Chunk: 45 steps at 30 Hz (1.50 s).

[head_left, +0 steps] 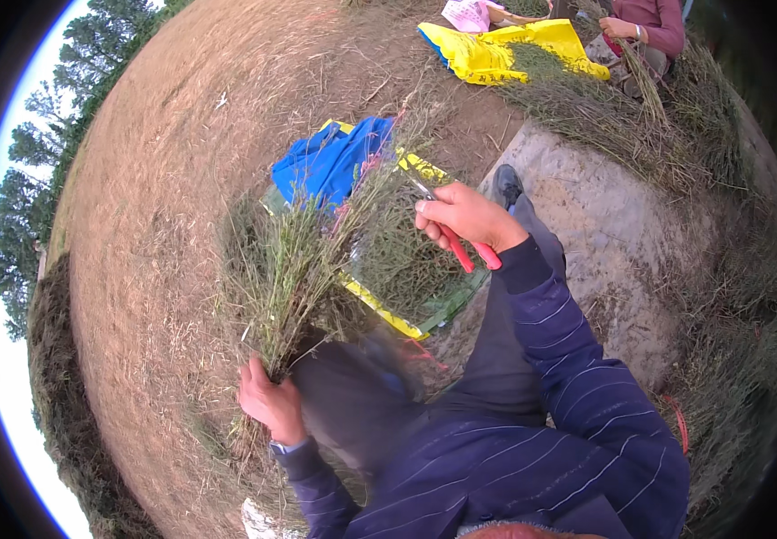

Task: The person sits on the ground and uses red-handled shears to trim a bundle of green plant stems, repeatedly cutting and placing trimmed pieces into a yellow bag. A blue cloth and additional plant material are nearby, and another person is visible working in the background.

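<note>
My left hand (270,402) is closed around the lower ends of a bundle of thin green stalks (294,283), which fan out upward, away from me. Some pinkish tips show among the far stems. In my right hand (471,218) is a pair of red-handled pruning shears (457,248), its metal blades pointing up and left, apart from the bundle. Whether the blades are parted is too small to tell. Below and between my hands lies a heap of short green clippings (411,260) on a sheet with a yellow border (387,312). A blue cloth (330,166) lies at its far side.
A person (653,31) sits at the far right handling stalks, beside a yellow sheet (469,56). A long pile of cut stalks (622,135) runs along the right. Pale bare ground (600,216) lies right of my legs; dry straw-covered ground (159,207) spreads to the left.
</note>
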Each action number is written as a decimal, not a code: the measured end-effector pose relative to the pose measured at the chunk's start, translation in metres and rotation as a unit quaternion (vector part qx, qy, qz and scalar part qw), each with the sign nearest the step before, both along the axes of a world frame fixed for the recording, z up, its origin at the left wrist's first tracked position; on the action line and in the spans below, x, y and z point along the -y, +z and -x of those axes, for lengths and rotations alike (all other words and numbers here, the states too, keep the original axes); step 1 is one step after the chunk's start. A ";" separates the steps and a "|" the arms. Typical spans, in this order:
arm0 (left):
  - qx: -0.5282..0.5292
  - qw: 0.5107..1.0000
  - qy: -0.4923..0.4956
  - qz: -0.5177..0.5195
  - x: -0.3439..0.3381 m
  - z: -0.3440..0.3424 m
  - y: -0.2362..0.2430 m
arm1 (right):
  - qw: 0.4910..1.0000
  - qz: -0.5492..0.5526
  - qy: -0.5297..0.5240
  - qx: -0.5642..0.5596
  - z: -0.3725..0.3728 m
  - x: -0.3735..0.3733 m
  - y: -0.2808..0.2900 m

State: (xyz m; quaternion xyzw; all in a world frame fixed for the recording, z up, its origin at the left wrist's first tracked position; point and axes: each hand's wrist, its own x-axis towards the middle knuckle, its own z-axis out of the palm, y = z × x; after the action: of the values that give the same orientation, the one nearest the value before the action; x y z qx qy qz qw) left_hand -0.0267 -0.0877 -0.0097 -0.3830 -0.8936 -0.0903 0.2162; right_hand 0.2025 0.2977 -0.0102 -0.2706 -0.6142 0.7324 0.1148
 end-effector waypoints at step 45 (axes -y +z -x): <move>0.017 1.000 0.026 -0.002 0.010 -0.005 -0.011 | 0.954 -0.181 -0.218 -0.095 0.035 0.019 0.032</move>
State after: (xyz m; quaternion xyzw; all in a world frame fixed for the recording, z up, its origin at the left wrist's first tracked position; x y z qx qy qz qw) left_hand -0.0212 -0.0974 -0.0202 -0.3578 -0.9065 -0.0935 0.2037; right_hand 0.1673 0.2788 0.0221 -0.3019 -0.6490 0.5885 0.3760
